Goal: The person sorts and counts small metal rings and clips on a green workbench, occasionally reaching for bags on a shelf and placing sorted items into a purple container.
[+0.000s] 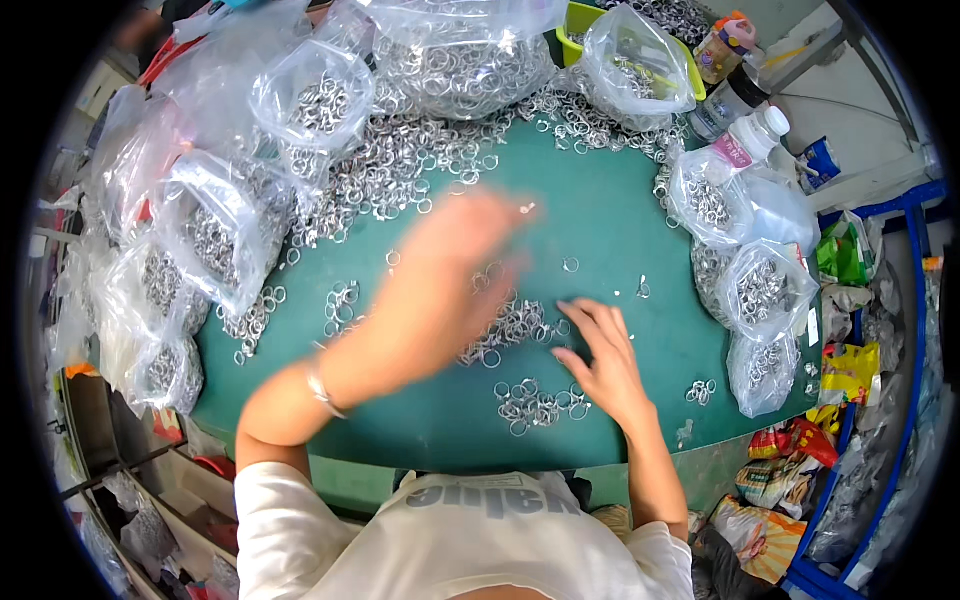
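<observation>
Many small silvery metal rings cover parts of the green tabletop (620, 240). My left hand (462, 250), with a bracelet at the wrist, is smeared by motion above the middle of the table. A tiny pale spot shows at its fingertips, too blurred to name. Under and beside it lies a pile of rings (520, 325), partly hidden by that hand. At the pile's right edge rests my right hand (606, 362), thumb and fingers apart, holding nothing I can see. Closer to me is a smaller cluster of rings (540, 404).
A big heap of rings (400, 165) spreads along the far side. Clear plastic bags of rings (215, 240) crowd the left, and more bags (762, 290) stand at the right. Far right are a green basket (690, 65), a white bottle (758, 135) and a blue rack (905, 400).
</observation>
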Motion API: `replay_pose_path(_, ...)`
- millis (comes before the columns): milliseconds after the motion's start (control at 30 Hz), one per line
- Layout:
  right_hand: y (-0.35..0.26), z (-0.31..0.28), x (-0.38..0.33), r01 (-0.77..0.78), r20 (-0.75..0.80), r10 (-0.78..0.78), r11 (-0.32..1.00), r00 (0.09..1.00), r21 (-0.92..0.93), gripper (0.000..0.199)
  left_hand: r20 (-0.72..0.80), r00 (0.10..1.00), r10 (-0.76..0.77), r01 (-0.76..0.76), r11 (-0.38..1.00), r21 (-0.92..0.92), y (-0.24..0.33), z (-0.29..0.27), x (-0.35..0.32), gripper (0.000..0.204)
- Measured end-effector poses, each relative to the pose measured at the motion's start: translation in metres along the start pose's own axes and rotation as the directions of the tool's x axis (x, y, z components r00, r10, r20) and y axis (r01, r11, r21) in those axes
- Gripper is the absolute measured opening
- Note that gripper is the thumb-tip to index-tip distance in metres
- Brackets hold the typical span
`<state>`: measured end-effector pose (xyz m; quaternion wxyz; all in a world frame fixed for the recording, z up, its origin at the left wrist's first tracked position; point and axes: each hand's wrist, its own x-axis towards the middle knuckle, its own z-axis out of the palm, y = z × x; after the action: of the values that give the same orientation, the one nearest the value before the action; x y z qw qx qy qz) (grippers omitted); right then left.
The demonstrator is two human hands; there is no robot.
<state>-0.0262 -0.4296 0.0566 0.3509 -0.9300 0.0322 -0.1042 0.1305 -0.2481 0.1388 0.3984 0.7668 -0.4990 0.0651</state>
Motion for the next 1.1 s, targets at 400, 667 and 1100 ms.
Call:
replay_pose_path(400, 0.021, 0.011, -0.014, -0.034, -0.087, 0.033, 0.999, 0.996, -0.014, 0.027, 0.002, 0.949, -0.316, 0.316, 0.946, -0.075, -0.032, 0.079, -0.109, 0.033)
replay_pose_path(667, 0.019, 0.019, 0.009, 0.098, 0.055, -0.098, 0.995, 0.994, 0.018, 0.02, 0.116, 0.609, -0.784, 0.499, 0.266, -0.825, -0.063, 0.05, -0.08, 0.037)
replay_pose_path(1100, 0.01, 0.052, 0.067, 0.178, 0.11, -0.178, 0.984, 0.978, 0.009, 0.032, -0.125, 0.71, -0.693, 0.617, 0.698, -0.364, -0.085, 0.037, -0.076, 0.025)
